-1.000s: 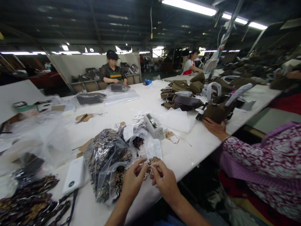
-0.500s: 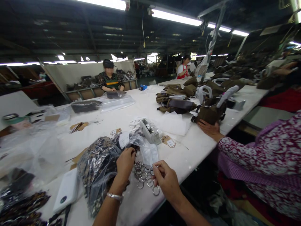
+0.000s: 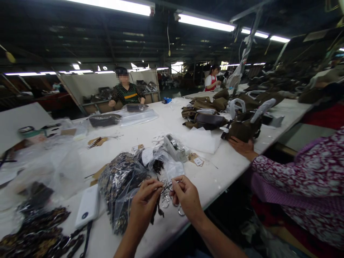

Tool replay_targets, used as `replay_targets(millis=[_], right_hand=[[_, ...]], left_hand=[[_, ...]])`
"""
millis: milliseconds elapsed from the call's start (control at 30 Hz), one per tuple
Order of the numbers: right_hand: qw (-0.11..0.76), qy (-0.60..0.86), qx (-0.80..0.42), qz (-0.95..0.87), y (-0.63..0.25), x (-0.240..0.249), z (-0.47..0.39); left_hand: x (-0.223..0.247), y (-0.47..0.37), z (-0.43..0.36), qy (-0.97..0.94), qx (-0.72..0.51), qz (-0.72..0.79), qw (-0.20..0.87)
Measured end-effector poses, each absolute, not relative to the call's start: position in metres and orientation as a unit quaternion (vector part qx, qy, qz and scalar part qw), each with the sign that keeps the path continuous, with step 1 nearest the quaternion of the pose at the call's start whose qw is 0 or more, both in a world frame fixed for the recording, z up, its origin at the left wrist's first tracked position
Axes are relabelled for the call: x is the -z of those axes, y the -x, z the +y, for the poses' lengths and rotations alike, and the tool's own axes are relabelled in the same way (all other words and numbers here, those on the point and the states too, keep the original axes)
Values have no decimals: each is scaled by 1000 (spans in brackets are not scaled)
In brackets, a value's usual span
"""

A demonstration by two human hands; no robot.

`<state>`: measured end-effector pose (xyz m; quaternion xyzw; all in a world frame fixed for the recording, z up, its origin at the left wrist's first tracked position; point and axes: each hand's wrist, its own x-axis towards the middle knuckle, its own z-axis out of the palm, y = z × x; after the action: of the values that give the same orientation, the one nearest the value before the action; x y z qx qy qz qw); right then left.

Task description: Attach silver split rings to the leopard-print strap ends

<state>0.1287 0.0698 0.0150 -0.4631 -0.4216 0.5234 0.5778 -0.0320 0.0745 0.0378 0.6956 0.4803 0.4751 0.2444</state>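
My left hand pinches a dark brown fabric strip, whose tails dangle below the fingers. Close against it, my right hand grips a silver metal ring between thumb and fingers. Strip and ring meet between the two hands; whether the strip passes through the ring cannot be made out. Loose metal rings lie on the table under my hands, partly covered by them. Left of my hands sits a clear plastic bag full of patterned pieces. Dark pieces show in an open bag beyond.
A tape dispenser stands ahead on the white table. A white device with a cable and a dark patterned pile lie left. At right, a co-worker's hand touches a brown bag. Another person works opposite.
My left hand has come out of the bag with a dark strip and moved nearer to me. The right hand has lifted a ring to meet it. The view has shifted slightly left.
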Motion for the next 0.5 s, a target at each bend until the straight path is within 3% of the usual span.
replay_targets(millis=[333, 500], right_hand=[[550, 472, -540, -429, -121, -20, 62], [526, 515, -447, -508, -124, -24, 53]], left_hand=[[-23, 25, 60, -621, -472, 517, 352], [-22, 27, 62, -610, -465, 514, 385]])
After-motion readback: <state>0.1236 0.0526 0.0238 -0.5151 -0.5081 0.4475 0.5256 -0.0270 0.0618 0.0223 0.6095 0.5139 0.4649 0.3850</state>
